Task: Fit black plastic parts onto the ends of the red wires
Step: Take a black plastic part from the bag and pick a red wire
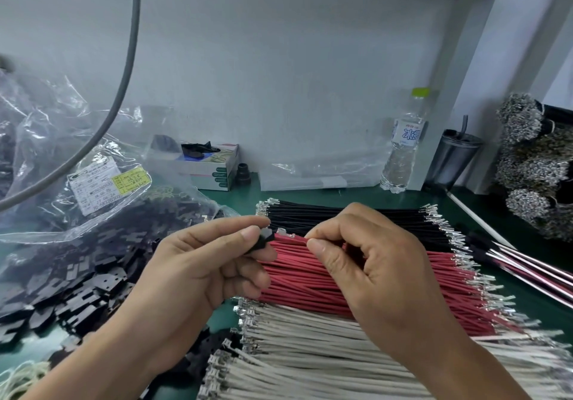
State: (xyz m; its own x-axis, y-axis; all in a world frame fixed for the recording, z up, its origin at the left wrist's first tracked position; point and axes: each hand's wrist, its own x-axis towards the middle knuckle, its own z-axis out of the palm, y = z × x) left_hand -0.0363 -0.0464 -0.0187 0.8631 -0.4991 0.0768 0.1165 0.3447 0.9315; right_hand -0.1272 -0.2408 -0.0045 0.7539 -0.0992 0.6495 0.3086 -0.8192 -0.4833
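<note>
My left hand [204, 263] pinches a small black plastic part [265, 240] between thumb and fingers. My right hand [369, 263] pinches a red wire [293, 238] near its metal terminal, whose tip sits just right of the black part. Below both hands lies a thick bundle of red wires [310, 282] with metal terminals at each end. A pile of loose black plastic parts [77, 282] spills from a clear bag on the left.
Black wires [356, 216] lie behind the red bundle, white wires [310, 353] in front. A labelled plastic bag [93, 189], a glove box [210, 167], a water bottle [403, 148], a metal cup [452, 158] and bundled terminal reels [533, 167] stand around the green table.
</note>
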